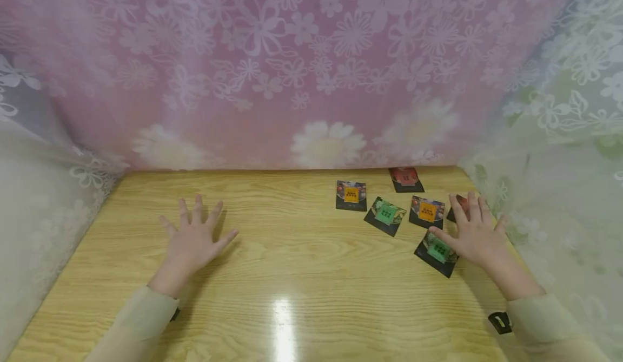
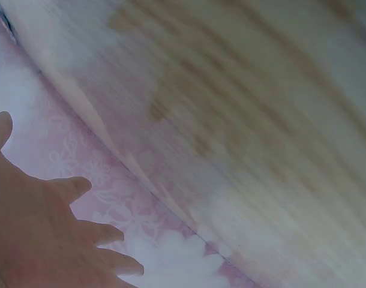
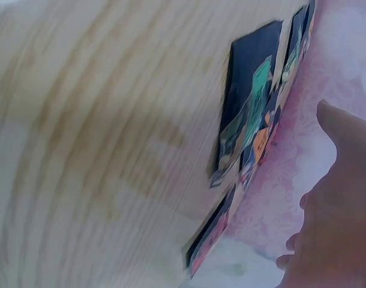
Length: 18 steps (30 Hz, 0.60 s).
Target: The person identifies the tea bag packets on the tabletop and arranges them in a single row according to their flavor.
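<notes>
My left hand [image 1: 192, 243] is spread wide over the left part of the wooden table, holding nothing. On the right, my right hand [image 1: 479, 237] also has its fingers spread and holds nothing. It overlaps a red-labelled packet [image 1: 459, 206] and the corner of a green-labelled packet [image 1: 439, 249] in the head view. Beside its thumb lies an orange-labelled packet [image 1: 426, 212]. Farther left are a second green-labelled packet [image 1: 385, 216] and a second orange-labelled packet [image 1: 351, 195]. Another red-labelled packet [image 1: 406, 179] lies at the back edge. The right wrist view shows the hand raised off the tabletop.
The wood-grain table [image 1: 292, 264] is bounded behind by a pink flowered curtain [image 1: 292, 80]. Pale lace-patterned cloth [image 1: 559, 189] hangs along the right side, and similar cloth [image 1: 44, 205] along the left. A small black object [image 1: 500, 322] shows beside the right sleeve.
</notes>
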Each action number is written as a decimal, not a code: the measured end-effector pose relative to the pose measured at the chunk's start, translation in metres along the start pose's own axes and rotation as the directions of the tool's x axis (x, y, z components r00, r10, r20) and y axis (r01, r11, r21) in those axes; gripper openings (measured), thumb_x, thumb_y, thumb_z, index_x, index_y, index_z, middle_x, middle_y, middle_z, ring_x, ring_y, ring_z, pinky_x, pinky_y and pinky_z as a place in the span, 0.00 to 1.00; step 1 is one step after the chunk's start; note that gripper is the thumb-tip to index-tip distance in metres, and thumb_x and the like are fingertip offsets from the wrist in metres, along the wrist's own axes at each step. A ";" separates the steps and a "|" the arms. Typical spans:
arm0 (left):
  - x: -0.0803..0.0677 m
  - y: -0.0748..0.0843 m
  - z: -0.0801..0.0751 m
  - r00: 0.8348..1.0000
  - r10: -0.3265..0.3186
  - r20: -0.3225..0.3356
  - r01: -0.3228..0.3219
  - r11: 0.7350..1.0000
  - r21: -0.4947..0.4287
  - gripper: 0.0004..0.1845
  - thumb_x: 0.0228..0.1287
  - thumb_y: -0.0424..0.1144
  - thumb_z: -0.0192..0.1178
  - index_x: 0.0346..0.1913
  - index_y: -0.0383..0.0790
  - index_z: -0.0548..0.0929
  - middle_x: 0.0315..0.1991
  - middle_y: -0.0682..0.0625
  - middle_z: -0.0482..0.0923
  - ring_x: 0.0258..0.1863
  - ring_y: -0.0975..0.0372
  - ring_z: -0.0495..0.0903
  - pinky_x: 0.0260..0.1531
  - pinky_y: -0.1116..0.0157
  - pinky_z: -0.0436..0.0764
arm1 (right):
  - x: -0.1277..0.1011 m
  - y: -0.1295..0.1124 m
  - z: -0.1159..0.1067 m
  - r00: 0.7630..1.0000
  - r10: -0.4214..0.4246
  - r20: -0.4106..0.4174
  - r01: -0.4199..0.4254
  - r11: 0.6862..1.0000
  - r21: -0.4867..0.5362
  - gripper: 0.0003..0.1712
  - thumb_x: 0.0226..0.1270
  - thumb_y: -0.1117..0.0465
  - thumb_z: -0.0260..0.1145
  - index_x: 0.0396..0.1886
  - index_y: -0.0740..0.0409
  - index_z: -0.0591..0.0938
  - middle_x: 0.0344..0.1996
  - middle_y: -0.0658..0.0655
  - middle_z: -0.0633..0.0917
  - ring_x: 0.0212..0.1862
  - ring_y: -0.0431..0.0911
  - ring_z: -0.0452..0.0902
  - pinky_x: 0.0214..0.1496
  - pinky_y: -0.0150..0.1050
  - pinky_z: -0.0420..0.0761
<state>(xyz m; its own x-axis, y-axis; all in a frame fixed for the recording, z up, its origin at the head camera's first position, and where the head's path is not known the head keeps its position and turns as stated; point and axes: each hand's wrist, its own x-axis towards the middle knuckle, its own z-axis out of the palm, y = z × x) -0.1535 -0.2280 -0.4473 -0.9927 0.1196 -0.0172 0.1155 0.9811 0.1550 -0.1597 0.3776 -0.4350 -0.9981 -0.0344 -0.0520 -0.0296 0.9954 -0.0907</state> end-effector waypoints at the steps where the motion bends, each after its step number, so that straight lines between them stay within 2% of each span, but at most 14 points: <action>1: 0.001 0.001 0.001 1.000 0.002 0.003 -0.002 1.000 0.003 0.50 0.74 0.76 0.45 0.86 0.48 0.56 0.85 0.26 0.40 0.80 0.21 0.36 0.63 0.10 0.35 | 0.001 0.003 0.001 1.000 -0.004 0.000 0.004 1.000 -0.003 0.63 0.75 0.22 0.51 0.89 0.53 0.37 0.82 0.81 0.33 0.81 0.82 0.35 0.70 0.91 0.37; 5: 0.005 0.005 0.004 1.000 0.015 0.013 -0.015 1.000 0.006 0.50 0.74 0.77 0.44 0.87 0.49 0.55 0.85 0.27 0.39 0.81 0.22 0.36 0.64 0.11 0.35 | 0.007 0.017 0.004 1.000 -0.030 -0.008 0.030 0.999 0.017 0.61 0.77 0.24 0.51 0.88 0.60 0.40 0.82 0.82 0.36 0.80 0.83 0.36 0.75 0.86 0.38; 10: 0.009 0.013 0.008 0.999 0.041 0.010 -0.041 0.999 0.029 0.48 0.75 0.75 0.46 0.87 0.50 0.56 0.85 0.28 0.41 0.82 0.23 0.39 0.66 0.12 0.37 | 0.013 0.032 0.010 0.999 -0.044 -0.015 0.045 0.997 0.058 0.59 0.80 0.29 0.52 0.88 0.62 0.41 0.81 0.84 0.39 0.79 0.84 0.37 0.77 0.84 0.40; 18: 0.016 0.035 0.011 0.995 0.096 0.014 -0.097 0.995 0.032 0.48 0.74 0.75 0.48 0.87 0.51 0.56 0.86 0.29 0.44 0.83 0.26 0.39 0.69 0.14 0.39 | 0.020 0.054 0.016 0.999 -0.050 0.012 0.049 0.994 0.094 0.55 0.83 0.32 0.49 0.86 0.70 0.46 0.80 0.85 0.43 0.76 0.88 0.41 0.76 0.84 0.44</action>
<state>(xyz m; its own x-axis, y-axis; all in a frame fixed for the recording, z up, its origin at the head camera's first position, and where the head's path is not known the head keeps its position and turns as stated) -0.1645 -0.1898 -0.4534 -0.9763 0.2157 -0.0160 0.2121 0.9693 0.1246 -0.1801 0.4294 -0.4566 -0.9946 -0.0855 -0.0590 -0.0732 0.9798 -0.1862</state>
